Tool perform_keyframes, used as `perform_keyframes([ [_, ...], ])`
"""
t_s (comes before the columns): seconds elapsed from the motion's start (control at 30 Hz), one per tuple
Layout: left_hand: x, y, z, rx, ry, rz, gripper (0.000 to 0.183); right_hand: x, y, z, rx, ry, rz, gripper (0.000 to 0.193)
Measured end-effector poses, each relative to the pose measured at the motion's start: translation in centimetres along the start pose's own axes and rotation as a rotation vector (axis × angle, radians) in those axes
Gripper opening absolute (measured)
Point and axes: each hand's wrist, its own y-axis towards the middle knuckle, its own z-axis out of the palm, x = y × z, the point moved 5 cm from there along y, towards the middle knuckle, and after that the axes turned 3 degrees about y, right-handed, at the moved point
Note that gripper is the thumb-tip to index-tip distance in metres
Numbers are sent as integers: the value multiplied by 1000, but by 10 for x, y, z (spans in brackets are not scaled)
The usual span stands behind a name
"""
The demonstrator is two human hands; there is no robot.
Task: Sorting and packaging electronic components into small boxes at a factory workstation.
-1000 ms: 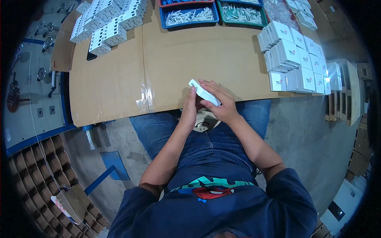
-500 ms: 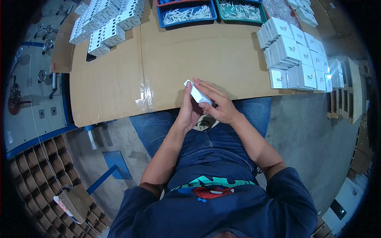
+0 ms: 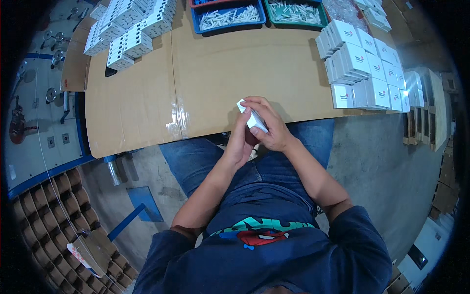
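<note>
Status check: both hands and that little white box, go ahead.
Left hand and right hand both closed on small white box, at near edge of cardboard-covered table. Box tilted, off the surface. Nothing between hands and table.

Cardboard-covered table [image 3: 220,73], white box stacks [image 3: 364,68], blue tray [image 3: 227,17], green tray [image 3: 296,12]

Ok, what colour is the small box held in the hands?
White, seen best in the head view: the small box sits between both hands.

Both forearms reach forward, bent at the elbows; left hand [image 3: 240,142] and right hand [image 3: 269,125] meet, fingers curled closed together.
</note>
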Motion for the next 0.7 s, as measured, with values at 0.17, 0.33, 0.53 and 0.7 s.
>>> perform_keyframes([
  [0.17,0,-6,5,-26,-78,-13,57,-3,0,-1,-29,-53,-38,67],
  [0.33,-4,-11,11,-62,-79,13,55,4,1,0,-12,-22,-39,58],
  [0.53,-5,-12,17,-118,-91,76,49,10,-1,0,-27,-91,-109,53],
  [0.7,-6,-13,19,-102,-48,97,48,15,-1,-1,-27,-101,-139,51],
])
